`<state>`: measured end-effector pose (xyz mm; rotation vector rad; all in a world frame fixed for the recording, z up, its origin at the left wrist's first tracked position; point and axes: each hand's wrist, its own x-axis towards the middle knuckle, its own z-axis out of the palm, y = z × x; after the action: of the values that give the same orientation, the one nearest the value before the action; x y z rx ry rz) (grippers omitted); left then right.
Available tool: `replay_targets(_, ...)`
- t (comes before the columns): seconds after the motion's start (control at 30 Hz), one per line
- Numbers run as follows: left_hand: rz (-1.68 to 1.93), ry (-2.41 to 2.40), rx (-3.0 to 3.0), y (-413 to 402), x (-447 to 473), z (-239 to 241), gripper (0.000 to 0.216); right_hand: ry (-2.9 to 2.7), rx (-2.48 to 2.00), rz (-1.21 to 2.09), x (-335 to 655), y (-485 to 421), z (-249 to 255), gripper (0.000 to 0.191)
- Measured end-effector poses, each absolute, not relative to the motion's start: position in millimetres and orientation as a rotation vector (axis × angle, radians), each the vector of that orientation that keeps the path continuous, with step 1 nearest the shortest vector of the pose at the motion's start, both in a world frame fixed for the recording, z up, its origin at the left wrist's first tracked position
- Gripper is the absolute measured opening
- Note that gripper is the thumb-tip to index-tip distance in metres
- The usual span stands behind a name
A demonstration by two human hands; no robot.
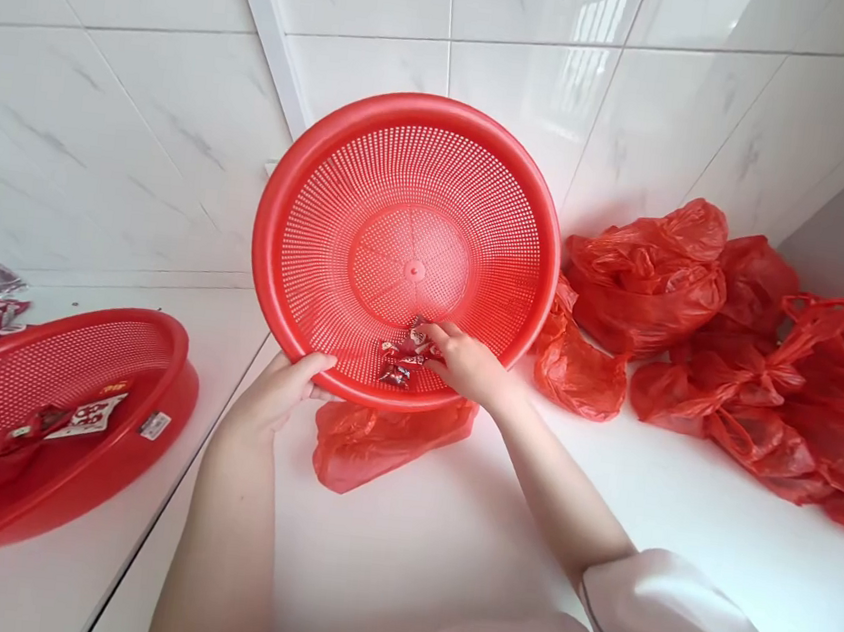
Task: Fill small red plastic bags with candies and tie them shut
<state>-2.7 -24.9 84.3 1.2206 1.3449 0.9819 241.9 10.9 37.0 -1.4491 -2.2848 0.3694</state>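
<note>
A round red perforated plastic basket (pixel 349 148) is tipped up toward me over a white counter. My left hand (pixel 279 394) grips its lower rim, fingers closed on the edge. Inside the basket, my right hand (pixel 465 361) rests at the bottom, its fingers curled on several small red wrapped candies (pixel 398 364) gathered there. Under the basket lies a crumpled red plastic bag (pixel 371 439).
A second red perforated basket (pixel 48 357) with a few red packets sits at the left on the counter. Several knotted red plastic bags (pixel 734 359) pile at the right against the white tiled wall (pixel 110 122). More wrapped items lie at the far left edge.
</note>
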Motion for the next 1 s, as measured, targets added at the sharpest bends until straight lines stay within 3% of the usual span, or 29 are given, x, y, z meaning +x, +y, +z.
replay_targets(0.27, 1.088, 1.395, 1.172, -22.5, -2.8, 83.6, 0.03, -1.929, -1.176, 0.651, 252.8, 13.3, 44.7, 0.021)
replay_targets(0.4, 1.225, 1.396, 1.148, -17.7, -4.1, 81.9, 0.029, -1.579, -0.806, 1.181, 255.8, 9.4, 54.2, 0.035)
replay_targets(0.5, 1.268, 1.388, 1.117, -13.8, -8.5, 79.3, 0.027, -1.637, -0.672, 1.405, 258.4, 5.1, 58.8, 0.045)
replay_targets(0.73, 1.291, 1.376, 1.105, -12.7, -14.8, 78.3, 0.034, -2.555, -0.681, 1.206, 250.7, -3.8, 58.4, 0.014)
replay_targets(1.0, 1.284, 1.359, 1.101, -14.9, -11.8, 81.4, 0.024, -2.499, -0.923, 0.891, 230.7, -1.4, 41.2, 0.019)
